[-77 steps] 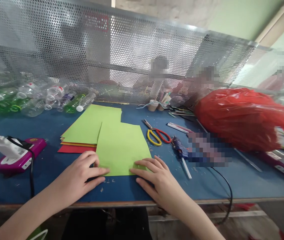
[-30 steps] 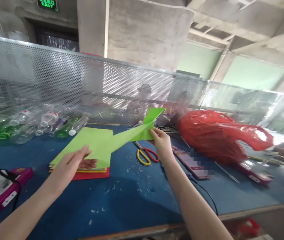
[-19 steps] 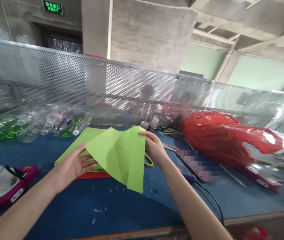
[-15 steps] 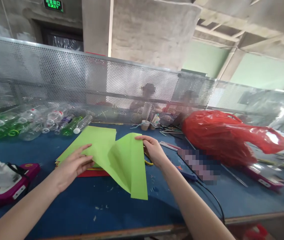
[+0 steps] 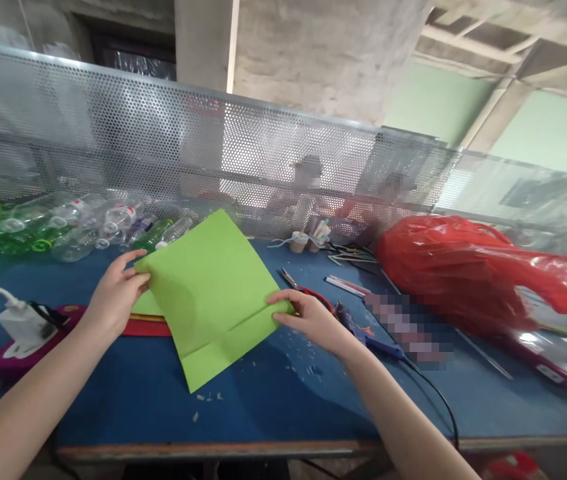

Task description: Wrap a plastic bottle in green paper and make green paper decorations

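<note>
Between my two hands a green sheet of paper [image 5: 213,287] is held above the table, turned at a slant, with a crease running along its near edge. My left hand [image 5: 119,293] pinches its left corner between thumb and fingers. At the right corner, my right hand [image 5: 306,317] grips the creased edge. Partly hidden under the sheet lies a stack of coloured paper [image 5: 146,325], with green on top and red at the bottom. Just beyond my right hand are scissors [image 5: 290,277] with red handles and a blue glue gun [image 5: 383,348] with a black cable.
Clear and green plastic bottles [image 5: 73,230] lie at the back left. A purple power strip [image 5: 8,360] with a white plug sits at the left. Cups of sticks [image 5: 308,240] stand by the perforated metal screen [image 5: 163,133]. A red plastic bag [image 5: 453,273] fills the right. People sit behind the screen.
The green sheet has been lifted off the stack and turned, and it now lies flatter between my hands. My left hand moved left to its corner; the scissors have come into view.
</note>
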A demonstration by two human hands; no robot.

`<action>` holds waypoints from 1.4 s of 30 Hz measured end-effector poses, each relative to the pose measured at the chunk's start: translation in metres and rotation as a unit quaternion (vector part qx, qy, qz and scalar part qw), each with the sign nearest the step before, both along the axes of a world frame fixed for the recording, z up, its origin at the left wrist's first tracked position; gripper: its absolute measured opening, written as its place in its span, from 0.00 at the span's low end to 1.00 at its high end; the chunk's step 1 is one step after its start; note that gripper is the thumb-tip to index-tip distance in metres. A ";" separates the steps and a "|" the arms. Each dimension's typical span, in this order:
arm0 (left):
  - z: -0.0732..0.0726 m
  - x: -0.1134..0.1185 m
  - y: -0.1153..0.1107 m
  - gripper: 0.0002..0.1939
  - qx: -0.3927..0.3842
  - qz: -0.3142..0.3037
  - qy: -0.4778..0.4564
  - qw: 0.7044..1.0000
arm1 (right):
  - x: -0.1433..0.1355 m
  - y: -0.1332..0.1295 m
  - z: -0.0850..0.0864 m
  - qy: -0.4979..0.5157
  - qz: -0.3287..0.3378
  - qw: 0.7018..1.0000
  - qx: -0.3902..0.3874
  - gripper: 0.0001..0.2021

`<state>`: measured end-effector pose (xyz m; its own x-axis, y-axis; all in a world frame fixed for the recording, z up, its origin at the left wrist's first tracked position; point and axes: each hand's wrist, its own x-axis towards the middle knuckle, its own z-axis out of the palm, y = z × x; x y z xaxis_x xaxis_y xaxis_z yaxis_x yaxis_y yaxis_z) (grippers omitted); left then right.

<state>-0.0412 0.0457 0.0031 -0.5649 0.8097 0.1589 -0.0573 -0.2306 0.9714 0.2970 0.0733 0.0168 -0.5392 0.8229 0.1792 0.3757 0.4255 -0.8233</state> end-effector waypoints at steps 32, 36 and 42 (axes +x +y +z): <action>-0.042 0.088 -0.099 0.11 0.276 0.016 0.701 0.657 | -0.044 -0.055 -0.019 0.232 -0.075 0.855 -0.457 0.21; -0.037 0.100 -0.100 0.06 0.305 0.017 0.717 0.627 | -0.067 -0.086 -0.025 0.141 -0.037 0.923 -0.355 0.15; -0.034 0.110 -0.102 0.07 0.329 0.030 0.722 0.608 | -0.065 -0.083 -0.027 0.116 -0.083 0.938 -0.317 0.11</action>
<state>0.0685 -0.0560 -0.0306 0.5230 0.2876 0.8024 0.7731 -0.5564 -0.3045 0.2318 -0.0096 -0.0107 -0.4008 0.8728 -0.2785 0.1738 -0.2260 -0.9585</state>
